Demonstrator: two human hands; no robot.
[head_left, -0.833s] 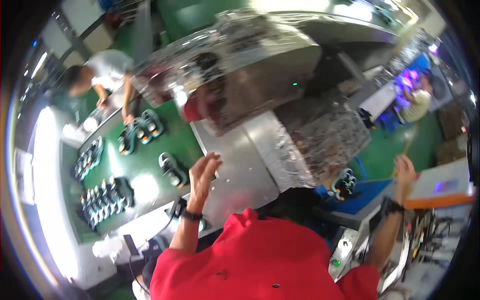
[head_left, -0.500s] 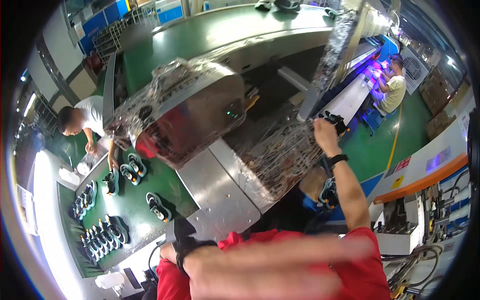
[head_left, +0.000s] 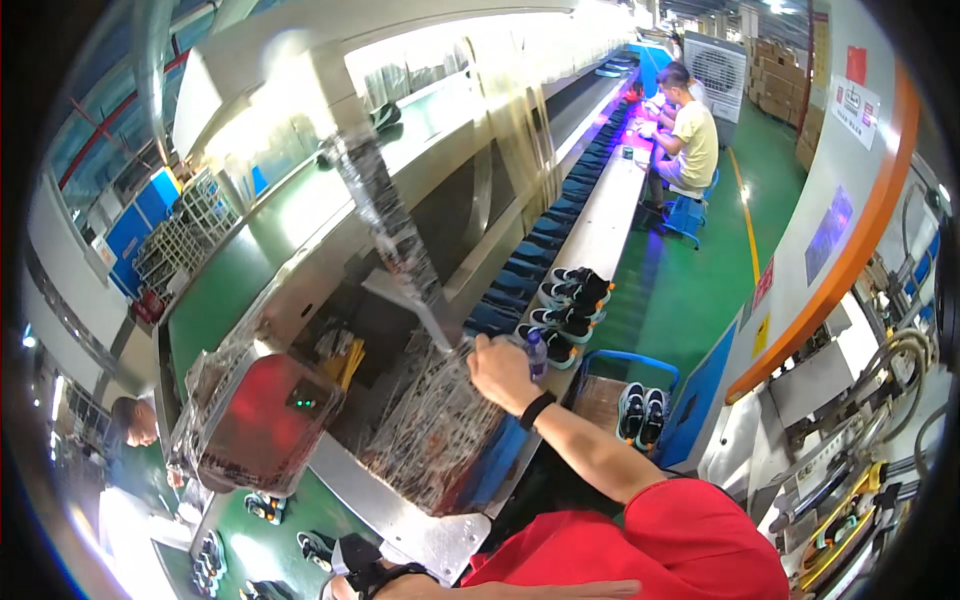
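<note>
My right hand [head_left: 500,372], a black band at its wrist, is closed beside the lower end of a film-wrapped post [head_left: 395,235]; its fingertips are hidden, and what they hold, if anything, does not show. Right beside it stands a clear bottle with purplish contents [head_left: 537,354]. Just beyond are several black and white sneakers [head_left: 572,300] lined up on a long white ledge [head_left: 612,205]. At the bottom edge my left hand [head_left: 550,589] lies across the front of my red shirt, fingers stretched out flat, and appears to hold nothing.
A film-wrapped box with green lights [head_left: 265,425] stands left of a film-covered surface [head_left: 425,430]. A blue-railed cart [head_left: 590,395] carries a pair of sneakers [head_left: 641,412]. At right is an orange-edged machine [head_left: 830,290]. One person [head_left: 690,140] sits far along the ledge; another [head_left: 140,425] works at left.
The view has swung to the right, bringing the ledge of sneakers and the bottle into sight. My left hand, blurred before over my shirt, now shows lower at the bottom edge.
</note>
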